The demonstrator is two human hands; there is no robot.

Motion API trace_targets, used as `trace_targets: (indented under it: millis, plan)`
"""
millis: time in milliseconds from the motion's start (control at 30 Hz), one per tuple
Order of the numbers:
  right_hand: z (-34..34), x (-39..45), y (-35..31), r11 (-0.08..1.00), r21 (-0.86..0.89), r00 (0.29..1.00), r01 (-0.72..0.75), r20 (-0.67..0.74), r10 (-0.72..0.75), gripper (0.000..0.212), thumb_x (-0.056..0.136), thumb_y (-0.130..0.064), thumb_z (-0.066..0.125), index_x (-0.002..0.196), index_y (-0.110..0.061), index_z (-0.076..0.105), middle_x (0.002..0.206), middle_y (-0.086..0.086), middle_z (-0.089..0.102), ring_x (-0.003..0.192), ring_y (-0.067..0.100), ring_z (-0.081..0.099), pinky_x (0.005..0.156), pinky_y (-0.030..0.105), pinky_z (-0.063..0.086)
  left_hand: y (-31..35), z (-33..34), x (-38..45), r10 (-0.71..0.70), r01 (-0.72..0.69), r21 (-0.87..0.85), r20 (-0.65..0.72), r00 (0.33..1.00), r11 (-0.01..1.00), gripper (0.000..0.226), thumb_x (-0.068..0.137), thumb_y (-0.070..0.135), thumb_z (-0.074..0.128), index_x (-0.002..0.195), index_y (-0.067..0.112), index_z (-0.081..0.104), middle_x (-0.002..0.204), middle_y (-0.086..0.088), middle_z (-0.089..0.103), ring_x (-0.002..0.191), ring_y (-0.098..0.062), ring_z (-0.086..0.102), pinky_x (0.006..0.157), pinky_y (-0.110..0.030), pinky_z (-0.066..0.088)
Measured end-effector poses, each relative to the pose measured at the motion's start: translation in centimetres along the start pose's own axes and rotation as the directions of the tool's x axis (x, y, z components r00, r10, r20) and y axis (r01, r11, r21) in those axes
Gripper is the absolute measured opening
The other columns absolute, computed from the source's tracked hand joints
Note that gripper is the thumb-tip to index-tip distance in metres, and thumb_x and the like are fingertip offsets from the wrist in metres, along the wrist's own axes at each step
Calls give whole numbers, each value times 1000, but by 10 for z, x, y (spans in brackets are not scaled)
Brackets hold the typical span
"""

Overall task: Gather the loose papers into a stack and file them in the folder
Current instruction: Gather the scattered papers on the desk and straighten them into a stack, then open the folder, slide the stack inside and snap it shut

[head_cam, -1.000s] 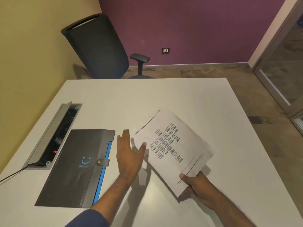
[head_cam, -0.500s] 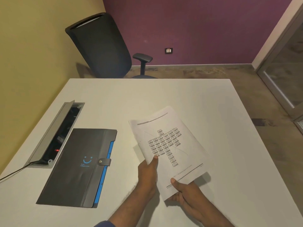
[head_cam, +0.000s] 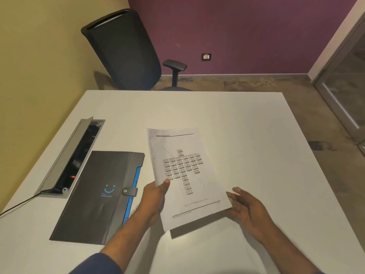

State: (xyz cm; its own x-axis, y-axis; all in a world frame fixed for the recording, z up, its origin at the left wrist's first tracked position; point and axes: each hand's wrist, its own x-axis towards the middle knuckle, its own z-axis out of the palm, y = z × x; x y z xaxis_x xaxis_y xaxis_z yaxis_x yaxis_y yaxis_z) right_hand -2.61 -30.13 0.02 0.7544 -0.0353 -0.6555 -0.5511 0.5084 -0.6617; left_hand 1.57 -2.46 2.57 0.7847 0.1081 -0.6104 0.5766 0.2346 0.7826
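A stack of white papers with a printed box diagram on top is held just above the white table, near its middle. My left hand grips the stack's left edge, thumb on top. My right hand is at the stack's lower right corner with its fingers spread, touching or just off the edge. The dark grey folder lies closed on the table to the left, with a snap strap, a blue smile logo and a blue inner edge showing.
An open cable hatch is set into the table left of the folder, with a cable running off the left edge. A black office chair stands behind the table's far edge. A glass door is at the right.
The stack turned from slanted to nearly upright in view. My left hand came off the table and took the stack's left edge. My right hand let go of the bottom and opened.
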Motion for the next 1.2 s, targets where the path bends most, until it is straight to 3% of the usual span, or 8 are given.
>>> trace_targets:
  millis: [100, 233, 333, 433, 733, 900, 1033, 1200]
  plan:
    - [9, 7, -19, 995, -96, 1000, -28, -10, 27, 27, 68, -42, 75, 76, -17, 77, 93, 11, 75, 78, 28, 70, 82, 45, 52, 10, -16, -1, -40, 36, 37, 101, 994, 999, 31, 100, 16, 57, 129, 4, 62, 116, -10, 76, 105, -28, 73, 92, -44, 57]
    - [36, 7, -24, 979, -174, 975, -109, 175, 139, 33, 84, -45, 65, 90, -17, 81, 89, 6, 77, 71, 21, 74, 62, 32, 58, 17, -28, -6, -82, 62, 87, 253, 964, 994, 32, 101, 19, 56, 130, 7, 61, 122, -7, 73, 110, -24, 71, 80, -32, 61]
    - [51, 6, -15, 985, -118, 951, -124, 269, 152, 35, 98, -29, 54, 121, -7, 69, 123, 16, 70, 114, 32, 67, 92, 42, 56, 17, -31, -7, -107, 87, 84, 287, 952, 993, 32, 100, 20, 57, 129, 7, 62, 121, -7, 74, 107, -24, 73, 75, -32, 62]
    - [60, 4, -7, 981, -167, 958, -96, 253, 137, 32, 95, -10, 56, 124, 3, 63, 123, 22, 68, 114, 40, 65, 102, 53, 48, 16, -33, -3, -129, 113, 72, 286, 950, 991, 32, 99, 19, 58, 127, 5, 63, 119, -8, 74, 104, -24, 74, 71, -32, 62]
    - [71, 1, 7, 923, -384, 994, -19, 93, 60, 28, 93, 6, 55, 117, -3, 66, 112, 15, 74, 103, 35, 71, 96, 54, 52, 6, -47, 15, -212, 162, 242, 199, 957, 957, 27, 98, 27, 62, 117, 11, 69, 111, -5, 78, 100, -25, 75, 85, -38, 60]
    - [72, 3, 10, 924, -381, 1000, -14, 12, 20, 25, 91, 5, 58, 112, -7, 67, 107, 12, 76, 98, 34, 72, 87, 47, 56, 1, -72, 34, 6, 43, 442, -109, 994, 896, 26, 94, 30, 64, 96, 5, 72, 86, -5, 76, 77, -22, 73, 70, -36, 60]
    - [68, 3, 13, 932, -363, 999, -11, -40, -4, 25, 91, 6, 59, 111, -6, 68, 107, 13, 76, 99, 34, 72, 91, 49, 55, -5, -111, 47, 314, 31, 798, -272, 910, 602, 27, 85, 20, 72, 111, 15, 67, 105, -5, 69, 100, -27, 68, 79, -33, 52]
    - [61, 3, 19, 936, -350, 995, -27, -103, -10, 25, 90, 7, 58, 110, -5, 68, 105, 14, 76, 99, 35, 71, 94, 50, 53, -13, -129, 57, 327, 190, 931, -294, 898, 312, 61, 76, 42, 80, 121, 7, 58, 122, -12, 57, 115, -27, 55, 90, -34, 51]
